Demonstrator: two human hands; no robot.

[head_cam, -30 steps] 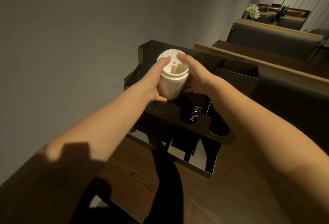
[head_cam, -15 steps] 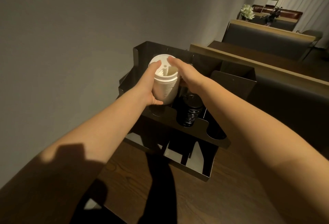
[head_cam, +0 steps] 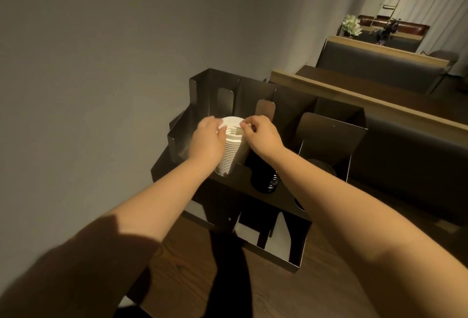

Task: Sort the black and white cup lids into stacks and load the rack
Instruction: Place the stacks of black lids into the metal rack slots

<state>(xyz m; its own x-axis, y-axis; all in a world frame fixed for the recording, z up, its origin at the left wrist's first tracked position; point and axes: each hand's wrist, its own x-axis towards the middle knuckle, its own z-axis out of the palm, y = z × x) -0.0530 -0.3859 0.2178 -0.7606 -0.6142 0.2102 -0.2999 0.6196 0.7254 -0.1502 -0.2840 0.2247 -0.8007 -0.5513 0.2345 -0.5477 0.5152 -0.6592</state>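
The white stack point(head_cam: 231, 152) is held upright between both hands, its lower end set in the rack's point(head_cam: 331, 138) leftmost slot. Its left side is gripped by the left hand point(head_cam: 208, 140); its top rim is pinched by the right hand point(head_cam: 263, 135). The black stack point(head_cam: 269, 178) is seated in the next slot.

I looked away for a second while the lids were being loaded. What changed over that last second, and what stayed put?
The white lid stack went down into the rack's left slot; its lower end now sits in the round opening. The left hand remains against its side, while the right hand shifted from the stack's side to its top rim, fingers curled there. The black lid stack stayed in the next slot.
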